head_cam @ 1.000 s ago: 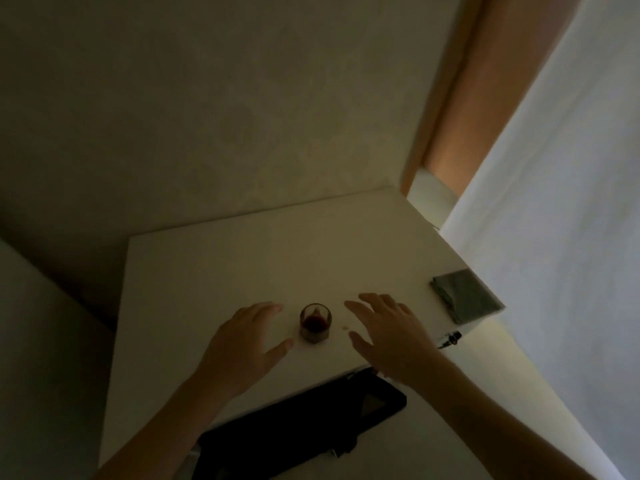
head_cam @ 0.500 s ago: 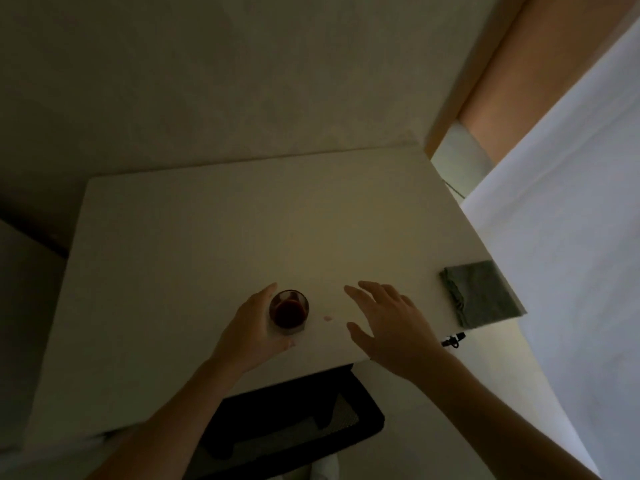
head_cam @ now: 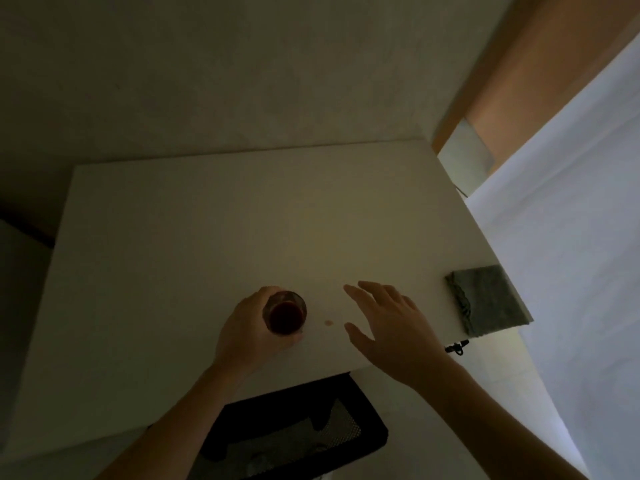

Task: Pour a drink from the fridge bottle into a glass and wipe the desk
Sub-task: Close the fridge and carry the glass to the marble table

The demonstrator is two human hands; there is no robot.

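In left hand (head_cam: 247,332): glass (head_cam: 284,312) of dark drink.

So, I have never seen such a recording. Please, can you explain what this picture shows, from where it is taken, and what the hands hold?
There is no machine: a person wears a camera on the head, looking down at their own two bare hands. The left hand grips a small glass of dark red drink standing on the white desk. The right hand is spread open over the desk and holds nothing. Between them lies a small reddish drop. A folded grey cloth lies at the desk's right edge. A black chair stands below.
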